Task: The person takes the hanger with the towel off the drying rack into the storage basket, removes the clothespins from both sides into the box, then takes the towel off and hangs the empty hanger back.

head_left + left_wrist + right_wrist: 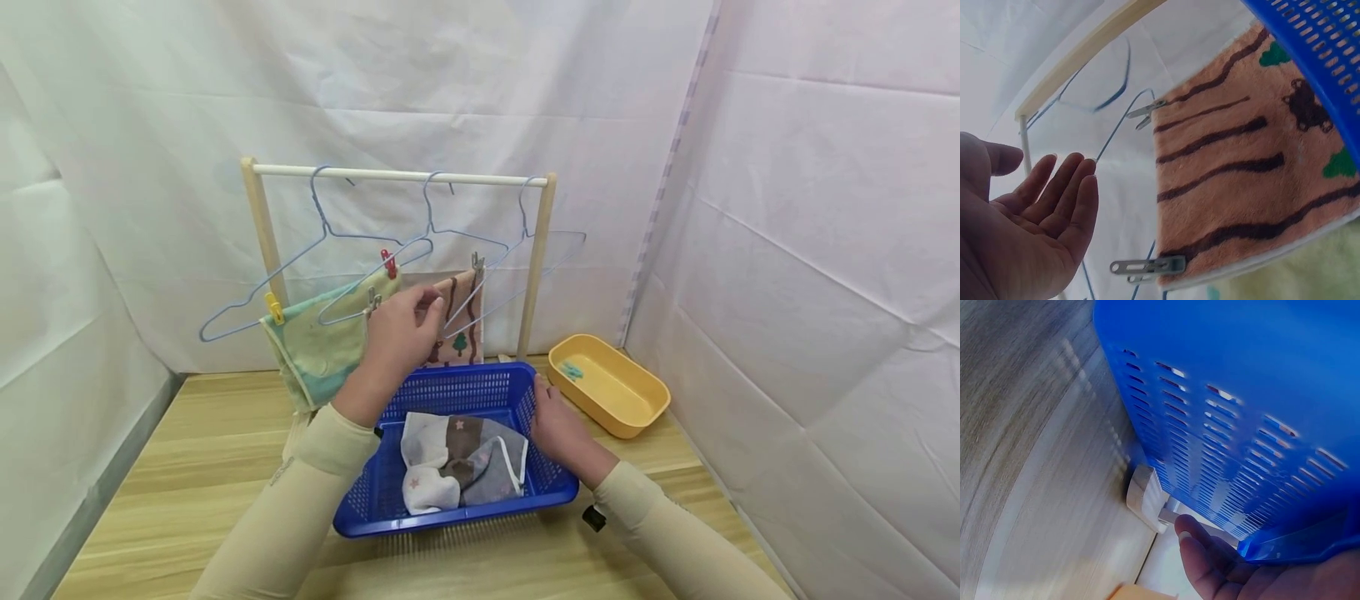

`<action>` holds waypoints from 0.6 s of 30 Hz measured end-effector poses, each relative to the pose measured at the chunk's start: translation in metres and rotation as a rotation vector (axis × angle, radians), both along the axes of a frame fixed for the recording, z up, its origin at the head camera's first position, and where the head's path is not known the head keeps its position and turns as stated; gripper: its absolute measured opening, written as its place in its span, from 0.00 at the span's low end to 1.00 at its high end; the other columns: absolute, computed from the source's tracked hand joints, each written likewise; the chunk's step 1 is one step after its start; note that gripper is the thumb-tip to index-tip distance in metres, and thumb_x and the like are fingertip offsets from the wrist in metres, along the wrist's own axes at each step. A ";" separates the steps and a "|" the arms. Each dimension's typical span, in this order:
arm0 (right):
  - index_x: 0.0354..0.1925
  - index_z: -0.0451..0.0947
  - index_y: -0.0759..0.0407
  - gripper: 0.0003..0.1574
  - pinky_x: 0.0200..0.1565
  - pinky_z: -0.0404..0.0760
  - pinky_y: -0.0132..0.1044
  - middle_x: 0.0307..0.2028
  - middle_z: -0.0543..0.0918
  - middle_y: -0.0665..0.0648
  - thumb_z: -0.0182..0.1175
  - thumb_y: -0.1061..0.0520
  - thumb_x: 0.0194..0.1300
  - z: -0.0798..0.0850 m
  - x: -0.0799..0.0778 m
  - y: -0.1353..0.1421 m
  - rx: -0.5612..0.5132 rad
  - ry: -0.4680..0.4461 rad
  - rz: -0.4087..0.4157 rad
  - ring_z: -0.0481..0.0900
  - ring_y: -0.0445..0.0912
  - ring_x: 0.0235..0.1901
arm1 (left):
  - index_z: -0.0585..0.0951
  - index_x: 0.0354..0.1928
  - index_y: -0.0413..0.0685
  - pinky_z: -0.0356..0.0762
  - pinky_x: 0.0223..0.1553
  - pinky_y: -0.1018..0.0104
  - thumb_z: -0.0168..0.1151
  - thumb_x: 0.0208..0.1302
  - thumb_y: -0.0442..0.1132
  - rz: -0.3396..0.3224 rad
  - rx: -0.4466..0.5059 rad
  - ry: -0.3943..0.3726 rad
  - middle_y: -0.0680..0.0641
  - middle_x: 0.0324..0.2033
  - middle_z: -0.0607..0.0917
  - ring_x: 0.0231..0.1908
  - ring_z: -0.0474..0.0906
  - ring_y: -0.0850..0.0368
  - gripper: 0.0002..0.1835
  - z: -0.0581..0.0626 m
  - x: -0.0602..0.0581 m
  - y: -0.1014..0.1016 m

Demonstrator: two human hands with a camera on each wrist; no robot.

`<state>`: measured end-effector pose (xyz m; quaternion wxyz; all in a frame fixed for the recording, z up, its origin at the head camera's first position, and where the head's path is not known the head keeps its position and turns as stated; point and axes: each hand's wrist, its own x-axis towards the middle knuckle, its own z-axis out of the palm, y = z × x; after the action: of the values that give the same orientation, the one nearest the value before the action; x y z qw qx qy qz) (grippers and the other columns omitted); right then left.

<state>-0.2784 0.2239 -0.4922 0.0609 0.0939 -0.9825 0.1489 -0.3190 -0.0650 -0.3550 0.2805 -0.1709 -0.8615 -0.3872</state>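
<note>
My left hand (401,333) is raised before the middle blue hanger (468,237), its fingers loosely bent and holding nothing. Behind it hangs a pink towel (1222,144) with brown stripes, fixed by a grey clothespin (1150,265) near each upper corner. My right hand (558,425) grips the right rim of a blue basket (465,504); in the right wrist view its fingers (1200,565) lie below the rim. Inside the basket lies a crumpled white, brown and grey cloth (495,483). A green-yellow towel (322,342) hangs from the left hanger (258,296) by yellow (274,308) and red (389,264) clothespins.
A wooden rack (536,267) with a white bar (390,174) carries the hangers, the rightmost hanger (566,232) bare. At the right, a yellow tray (618,387) contains several teal pieces (572,371). White curtains (480,83) surround the wooden table (187,492).
</note>
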 end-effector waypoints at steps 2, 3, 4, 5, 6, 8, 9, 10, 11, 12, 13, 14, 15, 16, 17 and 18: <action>0.83 0.54 0.76 0.42 0.42 0.89 0.58 0.62 0.77 0.79 0.52 0.65 0.78 0.000 0.000 0.000 0.005 -0.002 -0.001 0.84 0.59 0.40 | 0.89 0.55 0.41 0.89 0.43 0.47 0.61 0.84 0.43 -0.011 -0.018 0.077 0.42 0.44 0.92 0.41 0.88 0.45 0.14 0.003 0.001 -0.005; 0.83 0.54 0.76 0.42 0.42 0.89 0.58 0.62 0.77 0.79 0.52 0.65 0.78 0.000 0.000 0.000 0.004 -0.003 -0.002 0.84 0.59 0.40 | 0.89 0.54 0.40 0.88 0.41 0.47 0.62 0.84 0.42 -0.017 -0.034 0.124 0.41 0.43 0.91 0.39 0.87 0.45 0.13 0.005 0.001 -0.009; 0.83 0.54 0.76 0.42 0.42 0.89 0.58 0.62 0.77 0.79 0.52 0.65 0.78 0.000 0.000 0.000 0.001 -0.004 -0.004 0.84 0.59 0.40 | 0.89 0.53 0.39 0.87 0.41 0.47 0.62 0.83 0.40 -0.028 -0.047 0.172 0.41 0.42 0.91 0.38 0.86 0.44 0.13 0.007 0.002 -0.012; 0.83 0.54 0.76 0.42 0.41 0.89 0.58 0.62 0.76 0.79 0.52 0.65 0.78 0.000 0.000 0.000 -0.004 -0.005 -0.006 0.84 0.59 0.40 | 0.88 0.52 0.38 0.87 0.41 0.47 0.62 0.83 0.39 -0.039 -0.064 0.219 0.40 0.42 0.90 0.38 0.86 0.43 0.12 0.009 0.002 -0.016; 0.84 0.54 0.75 0.42 0.42 0.89 0.58 0.62 0.76 0.78 0.52 0.65 0.78 0.000 0.000 0.000 -0.009 -0.007 -0.008 0.84 0.60 0.40 | 0.88 0.52 0.37 0.87 0.42 0.46 0.63 0.82 0.38 -0.047 -0.079 0.263 0.39 0.42 0.90 0.39 0.85 0.42 0.11 0.011 0.002 -0.021; 0.84 0.54 0.74 0.43 0.43 0.89 0.59 0.62 0.76 0.78 0.52 0.65 0.78 0.001 0.000 0.000 -0.021 -0.008 -0.011 0.84 0.61 0.41 | 0.87 0.52 0.35 0.87 0.47 0.44 0.63 0.80 0.35 -0.061 -0.097 0.338 0.37 0.45 0.90 0.42 0.86 0.39 0.10 0.017 0.001 -0.031; 0.84 0.54 0.74 0.43 0.44 0.89 0.59 0.63 0.76 0.78 0.52 0.65 0.78 0.001 0.000 0.000 -0.022 -0.009 -0.012 0.85 0.61 0.43 | 0.87 0.52 0.35 0.87 0.48 0.43 0.64 0.79 0.35 -0.058 -0.105 0.361 0.37 0.47 0.90 0.45 0.86 0.38 0.10 0.019 0.001 -0.036; 0.84 0.54 0.74 0.42 0.45 0.89 0.60 0.63 0.76 0.78 0.52 0.64 0.78 0.001 0.001 0.000 -0.024 -0.007 -0.011 0.85 0.62 0.43 | 0.87 0.53 0.34 0.87 0.49 0.41 0.64 0.78 0.34 -0.056 -0.112 0.381 0.36 0.48 0.90 0.46 0.86 0.37 0.10 0.021 0.001 -0.042; 0.84 0.54 0.74 0.42 0.46 0.89 0.60 0.63 0.76 0.78 0.52 0.64 0.78 0.001 0.001 0.000 -0.025 -0.006 -0.010 0.85 0.62 0.44 | 0.86 0.54 0.34 0.87 0.50 0.41 0.64 0.78 0.34 -0.050 -0.119 0.390 0.36 0.49 0.90 0.48 0.86 0.37 0.11 0.023 0.000 -0.048; 0.84 0.54 0.74 0.42 0.47 0.89 0.60 0.63 0.76 0.78 0.52 0.64 0.78 0.001 0.000 0.000 -0.028 -0.007 -0.009 0.85 0.62 0.45 | 0.86 0.55 0.34 0.87 0.51 0.40 0.65 0.77 0.33 -0.041 -0.124 0.392 0.36 0.50 0.90 0.49 0.85 0.36 0.11 0.024 -0.001 -0.053; 0.84 0.55 0.74 0.42 0.47 0.89 0.61 0.63 0.76 0.79 0.52 0.65 0.78 0.000 0.000 0.000 -0.030 -0.004 -0.007 0.85 0.63 0.46 | 0.86 0.56 0.34 0.86 0.53 0.40 0.65 0.77 0.33 -0.033 -0.127 0.388 0.35 0.52 0.89 0.51 0.85 0.36 0.12 0.025 -0.003 -0.060; 0.84 0.55 0.75 0.42 0.48 0.89 0.61 0.63 0.76 0.79 0.52 0.65 0.78 0.000 0.000 0.000 -0.031 -0.004 -0.006 0.85 0.63 0.46 | 0.85 0.58 0.34 0.86 0.53 0.39 0.65 0.77 0.32 -0.020 -0.134 0.378 0.35 0.54 0.89 0.52 0.85 0.35 0.13 0.025 -0.004 -0.066; 0.84 0.55 0.75 0.42 0.47 0.89 0.61 0.63 0.76 0.79 0.52 0.65 0.78 0.000 0.000 0.000 -0.032 -0.005 -0.006 0.85 0.63 0.46 | 0.85 0.60 0.34 0.85 0.57 0.38 0.65 0.77 0.32 -0.009 -0.143 0.359 0.35 0.55 0.88 0.56 0.84 0.35 0.15 0.025 -0.006 -0.072; 0.84 0.54 0.75 0.42 0.47 0.89 0.61 0.63 0.76 0.79 0.52 0.65 0.78 0.000 0.000 0.000 -0.036 -0.005 -0.006 0.85 0.63 0.46 | 0.84 0.62 0.34 0.84 0.59 0.37 0.65 0.77 0.32 0.000 -0.144 0.333 0.35 0.57 0.87 0.58 0.83 0.35 0.16 0.023 -0.008 -0.079; 0.84 0.54 0.74 0.42 0.47 0.89 0.61 0.64 0.76 0.79 0.51 0.64 0.78 0.000 -0.001 0.001 -0.034 -0.009 -0.007 0.85 0.63 0.46 | 0.83 0.64 0.35 0.83 0.61 0.37 0.65 0.78 0.33 0.011 -0.142 0.301 0.35 0.59 0.86 0.60 0.82 0.35 0.17 0.021 -0.010 -0.085; 0.84 0.53 0.74 0.43 0.47 0.89 0.60 0.64 0.76 0.79 0.51 0.64 0.79 -0.001 -0.001 0.001 -0.033 -0.014 -0.008 0.85 0.62 0.46 | 0.82 0.66 0.35 0.82 0.62 0.35 0.65 0.79 0.34 0.023 -0.138 0.265 0.35 0.61 0.85 0.61 0.82 0.34 0.18 0.019 -0.011 -0.091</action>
<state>-0.2796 0.2249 -0.4927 0.0562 0.0880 -0.9806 0.1657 -0.3298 -0.1558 -0.3358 0.3839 -0.2295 -0.8434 -0.2977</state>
